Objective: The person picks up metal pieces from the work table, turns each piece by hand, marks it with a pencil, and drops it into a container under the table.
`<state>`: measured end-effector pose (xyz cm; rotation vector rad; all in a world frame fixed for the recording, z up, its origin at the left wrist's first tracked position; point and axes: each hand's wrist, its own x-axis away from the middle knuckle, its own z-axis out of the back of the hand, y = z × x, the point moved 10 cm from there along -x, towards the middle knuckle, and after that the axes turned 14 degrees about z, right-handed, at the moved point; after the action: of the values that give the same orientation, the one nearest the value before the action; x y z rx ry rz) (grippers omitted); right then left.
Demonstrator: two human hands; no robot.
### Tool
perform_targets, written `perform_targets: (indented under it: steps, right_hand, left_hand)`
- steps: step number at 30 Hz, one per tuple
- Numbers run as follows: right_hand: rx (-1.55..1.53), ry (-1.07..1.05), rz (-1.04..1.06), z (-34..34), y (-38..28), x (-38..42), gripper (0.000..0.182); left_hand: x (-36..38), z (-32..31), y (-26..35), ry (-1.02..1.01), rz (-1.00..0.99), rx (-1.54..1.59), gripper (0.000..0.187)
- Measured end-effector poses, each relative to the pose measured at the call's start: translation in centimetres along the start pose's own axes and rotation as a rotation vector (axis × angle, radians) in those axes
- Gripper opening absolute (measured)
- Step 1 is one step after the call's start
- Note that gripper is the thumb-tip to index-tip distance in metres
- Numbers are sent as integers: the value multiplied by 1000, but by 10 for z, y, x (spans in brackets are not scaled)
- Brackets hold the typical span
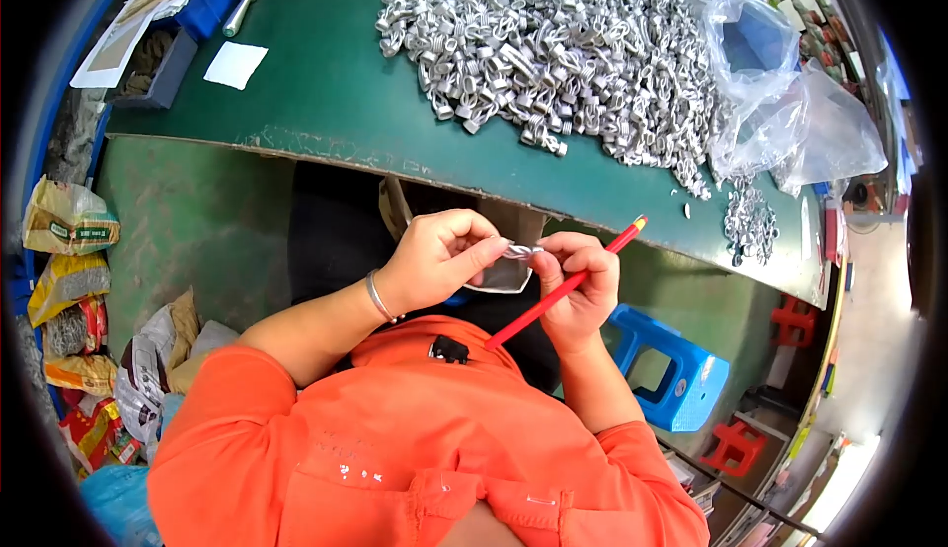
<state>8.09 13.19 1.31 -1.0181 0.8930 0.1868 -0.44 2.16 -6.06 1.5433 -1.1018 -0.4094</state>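
Between my two hands is a small silvery metal link. My left hand pinches its left end between thumb and fingers, and my right hand pinches its right end. A red stick-like tool with a yellow tip also rests in my right hand, slanting across the fingers. Both hands are in front of my body, just short of the table's near edge. Beyond them, a large heap of silvery metal links lies on the green table.
Clear plastic bags and a small pile of metal pieces are on the table's right. White paper and a grey bin lie at the left. A blue stool stands below right; sacks sit at lower left.
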Motion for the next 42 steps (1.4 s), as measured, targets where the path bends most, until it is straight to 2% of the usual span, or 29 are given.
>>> perform_targets:
  steps: [1, 2, 4, 5, 8, 12, 14, 16, 18, 19, 23, 24, 26, 28, 30, 31, 34, 35, 39, 40, 42]
  right_hand:
    - [54, 4, 74, 0, -3, -7, 30]
    - [123, 19, 115, 6, 1, -11, 27]
    - [326, -15, 137, 13, 14, -27, 24]
    - [435, -83, 205, 10, 16, -39, 19]
    - [518, -160, 145, 1, 43, -62, 23]
    - [495, -228, 126, -8, 59, -62, 23]
    - [424, -149, 53, 2, 63, -52, 20]
    - [-49, 54, -192, 5, 72, -40, 15]
    - [-354, 131, -428, 4, 68, -31, 16]
    - [-462, 136, -430, 2, 67, -28, 18]
    - [-637, 97, -359, -8, 50, -18, 17]
    - [-587, 46, -293, -10, 42, -18, 18]
    - [-384, -2, -212, -10, 29, -17, 21]
    - [-33, -153, 76, -12, 4, -26, 29]
    - [82, -182, 190, -14, -7, -28, 31]
    - [60, -202, 128, -13, 0, -30, 32]
    - [292, -190, 209, -10, 9, -48, 30]
    - [330, -175, 190, -11, 18, -55, 29]
    - [383, -167, 149, -28, 44, -78, 35]
    - [422, -195, 201, -34, 44, -82, 34]
    - [497, -212, 123, -34, 57, -78, 30]
  left_hand:
    - [-3, 9, -9, 104, 46, -75, 14]
    - [-6, 11, -9, 103, 36, -72, 14]
    - [-2, 18, 6, 273, -145, -542, 20]
    - [-3, 21, 1, 270, -127, -546, 23]
    - [-3, 12, -1, 167, -76, -549, 18]
    - [-1, 11, 4, 171, -102, -509, 15]
    - [-1, 12, 7, 182, -125, -506, 14]
    - [-2, 16, 7, 175, -122, -422, 12]
    - [-5, 17, 2, 145, -27, -273, 12]
    - [-7, 15, -1, 108, 39, -111, 17]
    - [-2, 6, 33, 50, -175, 105, 36]
    - [-4, 4, 33, 55, -169, 106, 36]
    - [3, 2, 53, 70, -384, 137, 36]
    - [5, 4, 57, 81, -434, 113, 33]
    - [11, 2, 57, 141, -510, -215, 27]
    - [11, 6, 54, 239, -496, -439, 20]
    - [10, 5, 46, 282, -465, -609, 18]
    - [14, 2, 51, 300, -520, -641, 19]
    - [11, 8, 40, 291, -411, -560, 17]
    - [12, 9, 41, 294, -423, -550, 15]
    - [13, 15, 41, 309, -438, -541, 14]
